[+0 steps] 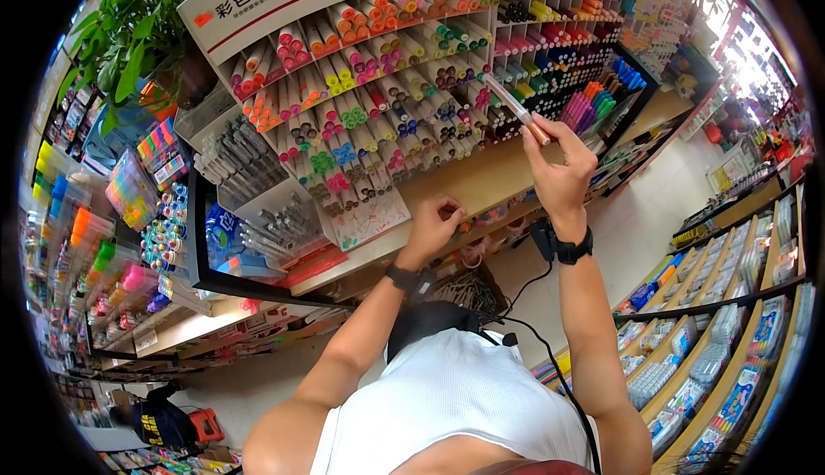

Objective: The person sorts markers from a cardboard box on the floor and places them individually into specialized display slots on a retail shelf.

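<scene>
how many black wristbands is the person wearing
2: a left wristband just behind the left hand, and a right wristband just behind the right hand, which holds a pen. Both wrists show, so none seems hidden.

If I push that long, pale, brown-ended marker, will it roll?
The long, pale, plastic-looking marker with the brown end might roll, since it looks rounded. It's probably light: the bare right hand just pinches it. It seems stiff, looking straight though gripped near one end.

White-and-brown marker (513, 105), black wristbands (574, 249), ribbed white top (464, 393), green plant (133, 41)
</scene>
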Demonstrator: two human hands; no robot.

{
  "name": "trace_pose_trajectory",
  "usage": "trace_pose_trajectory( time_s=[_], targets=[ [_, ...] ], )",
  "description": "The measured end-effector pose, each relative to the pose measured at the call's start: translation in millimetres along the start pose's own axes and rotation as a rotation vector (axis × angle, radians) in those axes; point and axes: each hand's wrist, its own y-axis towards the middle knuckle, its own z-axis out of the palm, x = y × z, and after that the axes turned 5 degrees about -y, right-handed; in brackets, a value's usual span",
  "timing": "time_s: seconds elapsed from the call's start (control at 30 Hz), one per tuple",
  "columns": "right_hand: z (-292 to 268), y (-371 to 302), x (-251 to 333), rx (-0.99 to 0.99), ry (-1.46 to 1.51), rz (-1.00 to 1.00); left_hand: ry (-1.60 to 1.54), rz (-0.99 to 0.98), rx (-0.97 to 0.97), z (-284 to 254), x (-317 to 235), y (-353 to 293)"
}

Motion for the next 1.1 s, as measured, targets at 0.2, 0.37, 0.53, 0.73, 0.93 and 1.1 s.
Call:
trace_pose_trajectory(
  time_s=[0.2, 0.37, 0.53, 0.73, 0.93, 1.1],
  targets=[
    [28.0, 7.8, -18.3, -0.012, -0.002, -0.008, -0.048, -0.032, 0.011, 0.0, -1.4, 2.2],
    [47.3, 9.7, -27.1, 0.042, 0.024, 0.072, -0.083, 0.018, -0.019, -2.7, 4.1, -0.2],
    [57.8, 19.1, -33.2, 0.014, 0.026, 0.101, -0.063, 0.022, -0.005, -1.0, 6.3, 3.5],
    [66.4, 27.4, -44.9, 0.045, 0.019, 0.091, -0.066, 0.001, -0.001, -0.6, 9.1, 3.2],
    [76.4, 29.9, -50.5, 0.058, 0.026, 0.077, -0.049, 0.006, -0.005, 0.0, 0.0, 2.2],
    [86.8, 28.8, -58.2, 0.058, 0.038, 0.06, -0.051, 0.005, -0.006, 0.2, 0.1, 2.3]
  ],
)
